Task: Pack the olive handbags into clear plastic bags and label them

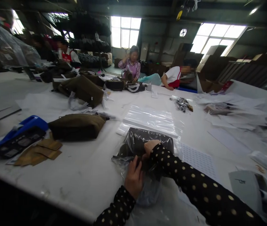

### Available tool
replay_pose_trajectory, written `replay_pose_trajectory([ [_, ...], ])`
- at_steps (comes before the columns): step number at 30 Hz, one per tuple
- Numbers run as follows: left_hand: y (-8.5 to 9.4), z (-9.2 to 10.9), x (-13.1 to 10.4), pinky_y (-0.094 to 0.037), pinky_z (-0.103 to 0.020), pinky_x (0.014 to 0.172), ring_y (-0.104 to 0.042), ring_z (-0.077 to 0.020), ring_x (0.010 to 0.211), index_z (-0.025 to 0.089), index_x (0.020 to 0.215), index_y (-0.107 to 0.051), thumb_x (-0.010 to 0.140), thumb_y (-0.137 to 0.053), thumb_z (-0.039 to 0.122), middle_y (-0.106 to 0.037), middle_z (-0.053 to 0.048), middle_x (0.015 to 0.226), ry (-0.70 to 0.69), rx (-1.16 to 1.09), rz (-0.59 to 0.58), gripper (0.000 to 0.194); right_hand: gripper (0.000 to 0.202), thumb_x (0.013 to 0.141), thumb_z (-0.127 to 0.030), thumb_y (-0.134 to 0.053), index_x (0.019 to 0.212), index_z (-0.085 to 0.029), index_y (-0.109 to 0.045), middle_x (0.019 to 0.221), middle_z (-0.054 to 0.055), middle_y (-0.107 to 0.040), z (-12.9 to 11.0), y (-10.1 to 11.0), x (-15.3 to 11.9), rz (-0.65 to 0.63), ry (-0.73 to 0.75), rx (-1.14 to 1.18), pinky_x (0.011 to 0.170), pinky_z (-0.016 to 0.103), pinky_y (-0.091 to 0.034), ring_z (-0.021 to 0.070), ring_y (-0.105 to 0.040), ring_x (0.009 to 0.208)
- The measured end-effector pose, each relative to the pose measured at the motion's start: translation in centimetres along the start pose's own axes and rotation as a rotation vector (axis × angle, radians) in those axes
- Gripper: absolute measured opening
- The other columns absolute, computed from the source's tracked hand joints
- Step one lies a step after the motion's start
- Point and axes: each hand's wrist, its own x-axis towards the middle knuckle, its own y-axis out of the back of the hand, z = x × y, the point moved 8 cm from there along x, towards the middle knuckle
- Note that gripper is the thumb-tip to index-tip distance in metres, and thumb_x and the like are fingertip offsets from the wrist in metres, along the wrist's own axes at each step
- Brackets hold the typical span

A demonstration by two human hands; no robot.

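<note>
A dark, flat bag-like item (155, 135) lies on the white table in front of me, inside a clear plastic bag (149, 191). My left hand (133, 177) rests on the near, loose part of the plastic, its visible fingers stretched out and apart. Over the dark item, my right hand (151, 147) reaches in from the right with curled fingers pointing down. Its fingertips are partly hidden, so what they pinch does not show. Just beyond lies a stack of clear plastic bags (149, 117).
Left stand an olive-brown bag (78, 125), a blue-and-black tape dispenser (22, 135) and brown paper pieces (39, 152). A printed sticker sheet (198, 160) and a grey device (245, 188) lie right. Small metallic pieces (182, 104) lie farther back. Several people sit across the table.
</note>
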Motion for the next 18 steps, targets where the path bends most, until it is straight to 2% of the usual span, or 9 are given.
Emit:
replay_pose_trajectory([
  [3, -0.1, 0.6, 0.7, -0.036, -0.050, 0.101, -0.029, -0.0283, 0.129, 0.011, 0.128, -0.039, 0.086, -0.040, 0.013, -0.032, -0.017, 0.140, -0.072, 0.055, -0.075, 0.043, 0.038, 0.068, -0.051, -0.064, 0.062, -0.014, -0.064, 0.057, 0.010, -0.060, 5.5, 2.6, -2.8, 0.000, -0.053, -0.103, 0.056, 0.037, -0.048, 0.0224, -0.059, 0.061],
  [5, 1.6, 0.8, 0.9, -0.036, -0.050, 0.100, -0.027, -0.0297, 0.130, 0.012, 0.125, -0.043, 0.085, -0.042, 0.014, -0.031, -0.017, 0.140, -0.051, 0.033, -0.027, 0.040, 0.022, 0.079, -0.032, -0.058, 0.091, -0.016, -0.065, 0.083, 0.011, -0.064, 8.0, 4.3, -7.7, 0.052, -0.011, -0.134, 0.073, 0.039, -0.049, 0.0232, -0.059, 0.083],
  [6, 2.8, 1.1, 0.8, -0.036, -0.049, 0.099, -0.028, -0.0300, 0.129, 0.014, 0.121, -0.047, 0.085, -0.044, 0.014, -0.033, -0.016, 0.139, -0.042, 0.004, 0.010, 0.037, 0.025, 0.081, -0.023, -0.056, 0.105, -0.020, -0.061, 0.101, 0.010, -0.062, 8.5, 4.5, -11.0, 0.083, 0.042, -0.138, 0.083, 0.039, -0.046, 0.0224, -0.056, 0.096],
  [8, 5.0, 2.1, -0.5, -0.039, -0.045, 0.096, -0.038, -0.0270, 0.122, 0.018, 0.112, -0.053, 0.083, -0.046, 0.013, -0.044, -0.013, 0.129, -0.076, -0.109, 0.031, 0.031, 0.043, 0.083, -0.007, -0.047, 0.114, -0.036, -0.055, 0.119, 0.002, -0.055, 7.1, 4.4, -18.3, 0.247, 0.307, -0.150, 0.093, 0.044, -0.040, 0.0219, -0.044, 0.116],
  [11, 5.5, 5.1, -4.9, -0.046, -0.033, 0.087, -0.054, -0.0180, 0.099, 0.021, 0.107, -0.055, 0.085, -0.039, 0.013, -0.059, -0.007, 0.103, -0.267, -0.314, -0.188, 0.028, 0.046, 0.083, -0.009, -0.051, 0.108, -0.048, -0.053, 0.115, -0.008, -0.056, 5.2, 0.9, -26.4, 0.292, 0.448, -0.108, 0.100, 0.045, -0.035, 0.0165, -0.041, 0.119],
  [14, 3.6, 6.6, -9.8, -0.046, -0.036, 0.087, -0.054, -0.0222, 0.099, 0.018, 0.117, -0.051, 0.086, -0.040, 0.038, -0.062, -0.010, 0.103, -0.347, -0.285, -0.411, 0.038, 0.035, 0.084, -0.013, -0.051, 0.108, -0.038, -0.056, 0.110, -0.004, -0.061, 4.2, -1.7, -27.6, 0.288, 0.446, -0.031, 0.099, 0.043, -0.036, 0.0173, -0.045, 0.116],
  [16, 2.5, 6.3, -11.3, -0.044, -0.043, 0.090, -0.051, -0.0288, 0.105, 0.016, 0.123, -0.047, 0.074, -0.049, 0.061, -0.059, -0.014, 0.111, -0.301, -0.199, -0.449, 0.066, 0.025, 0.088, -0.017, -0.043, 0.104, -0.026, -0.060, 0.101, 0.002, -0.064, 3.7, -2.1, -25.9, 0.227, 0.477, 0.155, 0.095, 0.042, -0.040, 0.0184, -0.051, 0.109],
  [17, 2.2, 5.9, -11.5, -0.043, -0.045, 0.090, -0.051, -0.0303, 0.105, 0.016, 0.123, -0.047, 0.069, -0.052, 0.065, -0.058, -0.015, 0.112, -0.263, -0.172, -0.443, 0.073, 0.025, 0.090, -0.020, -0.038, 0.101, -0.021, -0.060, 0.095, 0.004, -0.065, 3.8, -2.0, -24.8, 0.201, 0.462, 0.278, 0.091, 0.040, -0.043, 0.0183, -0.054, 0.102],
  [18, 2.1, 5.5, -11.3, -0.044, -0.045, 0.089, -0.052, -0.0296, 0.103, 0.016, 0.119, -0.050, 0.069, -0.054, 0.063, -0.060, -0.014, 0.110, -0.227, -0.164, -0.425, 0.068, 0.027, 0.090, -0.023, -0.036, 0.100, -0.018, -0.060, 0.090, 0.006, -0.065, 4.1, -1.6, -23.8, 0.192, 0.410, 0.394, 0.086, 0.037, -0.047, 0.0179, -0.057, 0.095],
])
